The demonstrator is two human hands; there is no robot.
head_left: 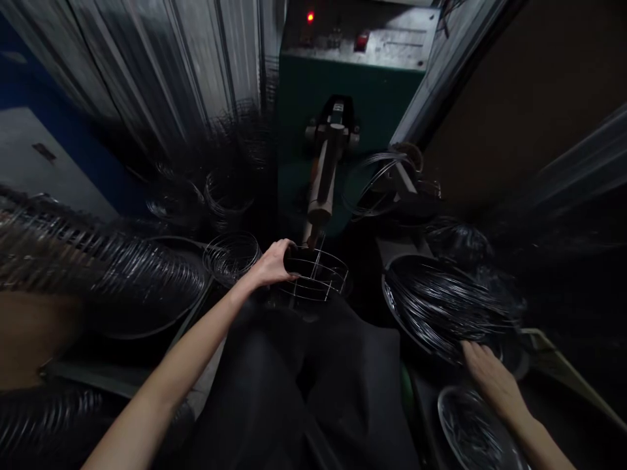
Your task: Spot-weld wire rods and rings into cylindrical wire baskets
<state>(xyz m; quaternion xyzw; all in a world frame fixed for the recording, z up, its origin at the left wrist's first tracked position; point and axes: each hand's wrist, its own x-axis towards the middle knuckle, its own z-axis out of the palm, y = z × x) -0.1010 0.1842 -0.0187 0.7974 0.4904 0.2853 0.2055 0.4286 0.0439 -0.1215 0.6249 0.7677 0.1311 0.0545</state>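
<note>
My left hand (274, 262) is closed on the left rim of a round wire frame (316, 277), a small cage of rings and straight wires that sits under the brown arm (323, 179) of a green machine (350, 91). My right hand (490, 372) lies with fingers stretched out on a round tray heaped with thin straight wires (435, 303) at my right. My dark-clothed lap (304, 385) is below the frame.
Stacks of wire rings (122, 274) fill the left side, with more ring coils (230, 254) behind them. Another wire bundle (377, 179) hangs right of the machine arm. A second round dish (473, 427) lies near my right wrist. A red lamp (310, 17) glows on the machine.
</note>
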